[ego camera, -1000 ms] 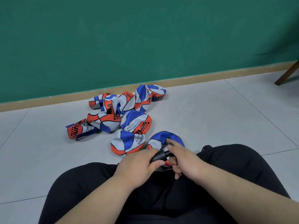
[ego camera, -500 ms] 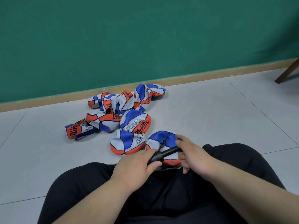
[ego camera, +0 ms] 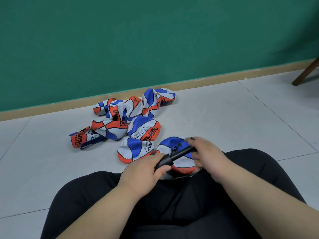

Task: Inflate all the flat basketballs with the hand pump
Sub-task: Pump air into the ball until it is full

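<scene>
A black hand pump (ego camera: 176,155) lies slanted across a flat blue, white and orange basketball (ego camera: 183,163) that rests against my lap. My left hand (ego camera: 143,169) grips the pump's barrel at its lower end. My right hand (ego camera: 205,156) grips the pump's upper end, which its fingers hide. A short black hose curls from the pump to the ball. Several more flat basketballs (ego camera: 127,121) lie in a heap on the floor just beyond.
I sit on a grey tiled floor (ego camera: 233,118) with black-trousered legs (ego camera: 103,195) spread either side. A green wall (ego camera: 155,40) with a tan skirting board stands behind the heap. A brown chair leg (ego camera: 305,73) shows at the far right.
My right hand has drawn away to the right from my left hand, and more of the pump's black shaft shows between them. The left hand has stayed in place.
</scene>
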